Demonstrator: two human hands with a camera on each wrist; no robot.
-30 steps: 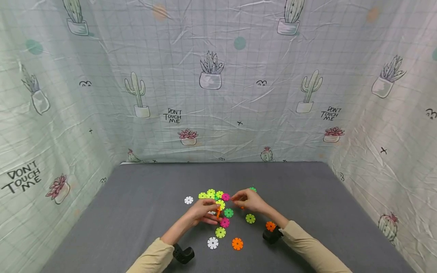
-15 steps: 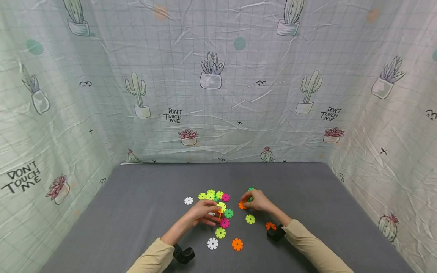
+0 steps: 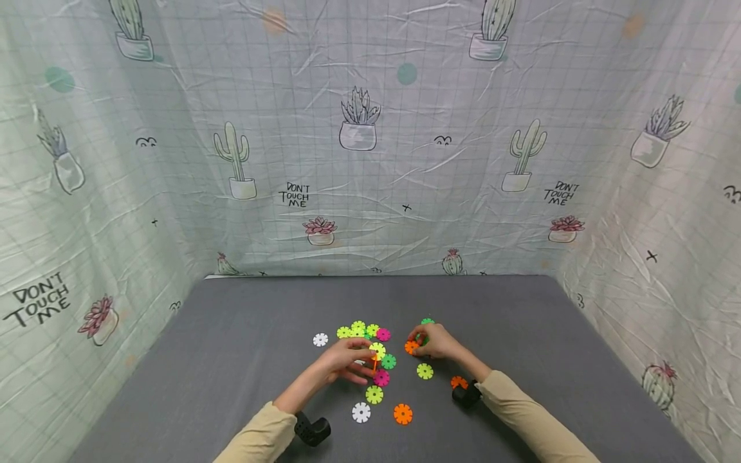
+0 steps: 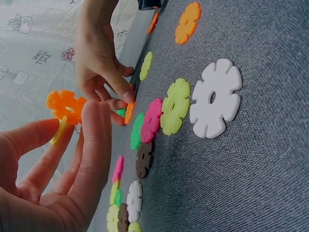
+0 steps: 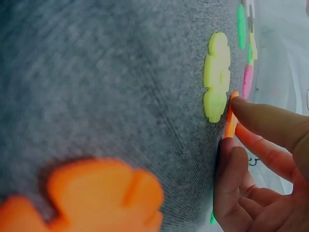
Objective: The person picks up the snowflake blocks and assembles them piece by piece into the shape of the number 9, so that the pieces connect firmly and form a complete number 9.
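My left hand [image 3: 345, 361], at the middle of a grey desk [image 3: 231, 360], pinches a small yellow plastic flower disc [image 3: 377, 347] between thumb and fingers. An orange flower disc [image 4: 59, 102] is joined to it at an angle, edge against edge, and the pair is held up above the desk.

My right hand [image 3: 438, 341], farther over on the right, grips a second orange disc [image 5: 231, 118] between thumb and fingertips, low down by the desk; I cannot tell whether the disc touches the surface. A green disc [image 3: 428, 321] lies just past that hand, partly hidden by it. A lime disc [image 3: 425, 366] lies flat just nearer to me.

Between my hands are a green piece [image 3: 388, 357] and, next to it, a pink piece [image 3: 381, 373]. Closer to me come a lime piece [image 3: 374, 390], a white piece [image 3: 361, 408] and, to the right of that, an orange piece [image 3: 402, 409]. Beyond my left hand sits a cluster of yellow discs [image 3: 357, 330], with a pink disc [image 3: 383, 334] at its right end. Behind the desk hangs a pale curtain [image 3: 382, 180] printed with potted cacti.
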